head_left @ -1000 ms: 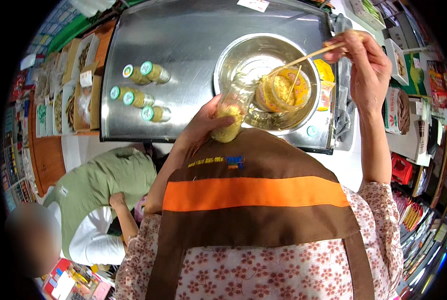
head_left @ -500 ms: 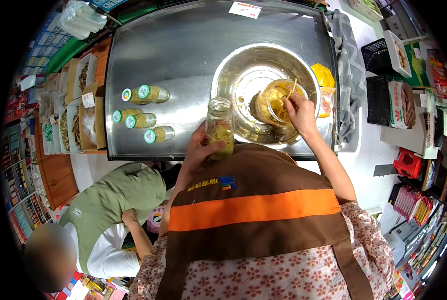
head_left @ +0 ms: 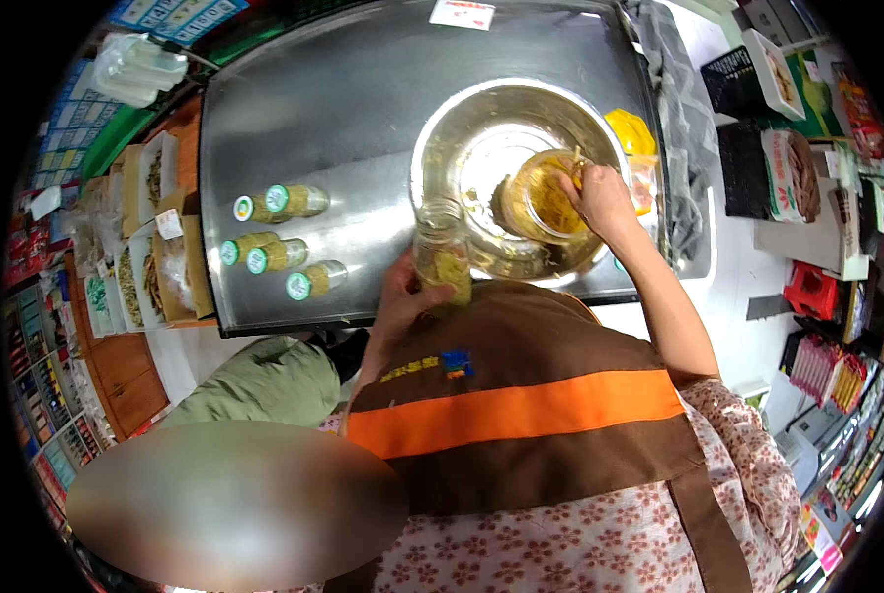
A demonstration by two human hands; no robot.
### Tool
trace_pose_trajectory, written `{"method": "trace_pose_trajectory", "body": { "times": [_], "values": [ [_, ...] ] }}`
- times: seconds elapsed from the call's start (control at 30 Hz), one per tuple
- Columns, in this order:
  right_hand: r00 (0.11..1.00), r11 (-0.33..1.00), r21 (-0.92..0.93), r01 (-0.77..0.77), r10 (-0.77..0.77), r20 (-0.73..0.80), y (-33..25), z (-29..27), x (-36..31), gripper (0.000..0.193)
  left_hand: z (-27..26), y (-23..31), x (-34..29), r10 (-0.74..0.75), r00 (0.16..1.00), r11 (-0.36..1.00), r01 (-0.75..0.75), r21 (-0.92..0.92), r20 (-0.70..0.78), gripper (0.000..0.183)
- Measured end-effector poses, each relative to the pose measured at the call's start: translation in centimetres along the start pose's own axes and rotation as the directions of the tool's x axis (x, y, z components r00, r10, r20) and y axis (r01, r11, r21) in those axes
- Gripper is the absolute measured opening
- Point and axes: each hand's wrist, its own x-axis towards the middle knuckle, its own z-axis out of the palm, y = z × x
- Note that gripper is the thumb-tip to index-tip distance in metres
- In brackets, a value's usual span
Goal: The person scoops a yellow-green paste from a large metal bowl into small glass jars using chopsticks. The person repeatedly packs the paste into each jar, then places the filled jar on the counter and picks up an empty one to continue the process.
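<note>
My left hand (head_left: 398, 299) is wrapped round a lidless glass jar (head_left: 442, 247) near the table's front edge. Yellow-green shredded food fills the jar's lower part. Inside a wide steel basin (head_left: 440, 128) stands a larger clear tub (head_left: 546, 203), tilted and holding more of the shreds. Over the tub's right rim, my right hand (head_left: 605, 203) has its fingers closed on a thin pale stick (head_left: 577, 158) that pokes up; its lower end is hidden. Several filled jars with green-and-white lids (head_left: 276, 257) lie on their sides at the left of the table.
The steel table (head_left: 343, 109) has a raised edge. Beside the basin on the right lie a yellow object (head_left: 631, 133) and a plastic packet. Boxes of dried goods (head_left: 150, 242) line the left. A person in green clothing (head_left: 259, 381) is close by at my lower left.
My view has shifted slightly. My right hand has moved right, toward the tub's right rim. The left hand still holds the jar. The other person has come closer to me.
</note>
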Motion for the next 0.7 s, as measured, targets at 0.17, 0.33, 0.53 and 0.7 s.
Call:
{"method": "trace_pose_trajectory", "body": {
  "times": [0.17,0.33,0.53,0.7],
  "values": [
    [0.983,0.991,0.048,0.128,-0.120,-0.136,0.9,2.8,1.5,0.016,1.2,1.1,-2.0,0.111,0.994,0.984,-0.110,-0.142,0.001,0.059],
    [0.975,0.862,0.471,-0.188,0.108,0.193,1.4,-0.9,-0.8,0.042,-0.3,0.4,-2.1,0.099,0.993,0.981,-0.086,-0.176,0.063,0.056],
    [0.807,0.857,0.196,0.477,-0.516,0.289,2.8,7.7,2.7,0.044,0.4,-0.2,-1.6,0.227,0.958,0.956,-0.186,-0.226,0.174,0.052],
    [0.577,0.577,-0.165,0.800,-0.664,0.476,1.4,11.7,6.2,0.044,1.1,1.0,-2.8,0.283,0.941,0.941,-0.235,-0.243,0.188,0.053]
  ]
}}
